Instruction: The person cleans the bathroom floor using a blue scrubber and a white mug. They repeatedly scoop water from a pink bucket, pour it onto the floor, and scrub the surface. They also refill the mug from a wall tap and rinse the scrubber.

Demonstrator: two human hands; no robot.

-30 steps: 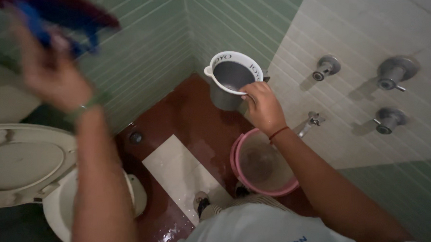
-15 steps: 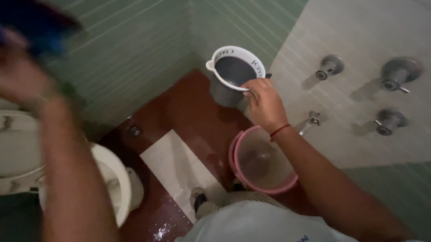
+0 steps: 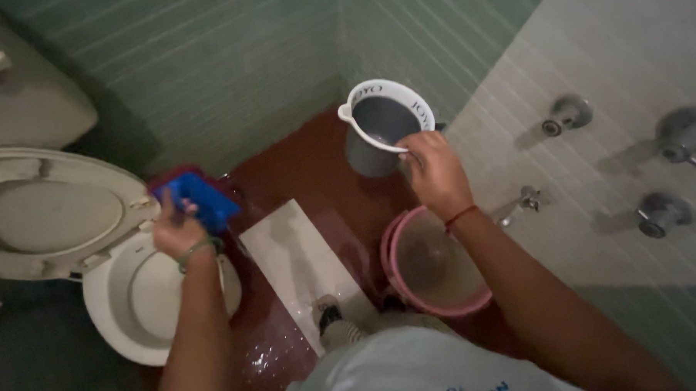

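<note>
Gripping a blue brush (image 3: 198,199) in the left hand (image 3: 177,231), fingers (image 3: 180,205) closed around it, hovering at the 1 o'clock rim of the toilet bowl (image 3: 118,334). Holding a grey mug (image 3: 382,133) by its handle in the right hand (image 3: 437,173), fingers curled shut on it, up near the corner of the green walls. Hanging above the red floor (image 3: 301,170), at 12 o'clock from the pink bucket (image 3: 401,282). Standing with one foot (image 3: 331,321) on the pale floor tile (image 3: 292,259), between bowl and bucket. Leaning open at 10 o'clock of the bowl, the seat lid (image 3: 51,210). Sticking out at 2 o'clock of the bucket, a tap (image 3: 522,202), with three valves (image 3: 661,211) on the white wall beyond.
</note>
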